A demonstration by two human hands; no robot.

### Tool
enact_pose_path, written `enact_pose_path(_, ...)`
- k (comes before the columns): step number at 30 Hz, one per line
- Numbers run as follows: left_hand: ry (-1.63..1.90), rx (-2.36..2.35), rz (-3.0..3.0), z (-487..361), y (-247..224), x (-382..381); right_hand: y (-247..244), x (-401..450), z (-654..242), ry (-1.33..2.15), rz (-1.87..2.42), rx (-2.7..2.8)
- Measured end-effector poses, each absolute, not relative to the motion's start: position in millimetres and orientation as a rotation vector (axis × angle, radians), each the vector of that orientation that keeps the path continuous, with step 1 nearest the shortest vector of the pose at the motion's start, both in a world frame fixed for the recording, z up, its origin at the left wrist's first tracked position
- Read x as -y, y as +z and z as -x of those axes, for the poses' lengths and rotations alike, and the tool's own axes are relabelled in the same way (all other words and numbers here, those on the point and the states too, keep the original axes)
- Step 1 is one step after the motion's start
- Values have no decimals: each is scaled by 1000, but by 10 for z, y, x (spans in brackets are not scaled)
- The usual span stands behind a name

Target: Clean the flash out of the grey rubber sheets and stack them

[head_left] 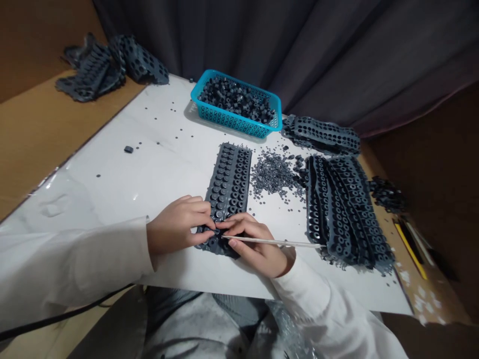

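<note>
A dark grey moulded rubber sheet (230,174) with rows of round raised rings lies on the white table in front of me. My left hand (181,223) is at the sheet's near left edge, thumb and fingers closed together on its rim. In my right hand (258,244) is a thin pale stick (284,243), pinched between thumb and fingers. Its left tip reaches the rings near the sheet's lower end, and its other end points right. The fingertips of both hands almost meet over the sheet and hide part of the lower rows.
A blue basket (235,118) full of small dark rubber pieces stands at the back. Small dark discs (275,172) are heaped right of the sheet. Stacked rubber sheets (348,214) lie further right, more scraps (93,72) back left. A yellow pencil-like tool (410,249) rests at the right.
</note>
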State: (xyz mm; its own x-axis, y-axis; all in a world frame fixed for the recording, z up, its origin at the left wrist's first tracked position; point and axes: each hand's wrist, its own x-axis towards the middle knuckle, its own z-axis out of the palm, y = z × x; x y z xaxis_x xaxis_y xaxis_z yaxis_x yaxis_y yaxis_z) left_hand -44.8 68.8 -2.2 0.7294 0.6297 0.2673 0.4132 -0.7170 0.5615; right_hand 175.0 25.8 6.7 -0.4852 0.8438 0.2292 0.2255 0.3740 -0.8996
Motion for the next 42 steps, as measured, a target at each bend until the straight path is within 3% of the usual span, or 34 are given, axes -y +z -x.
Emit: enact_pose_path(42, 478, -859, -2321, 415, -41, -649, 55, -249, -1767, 1064, 903, 1974)
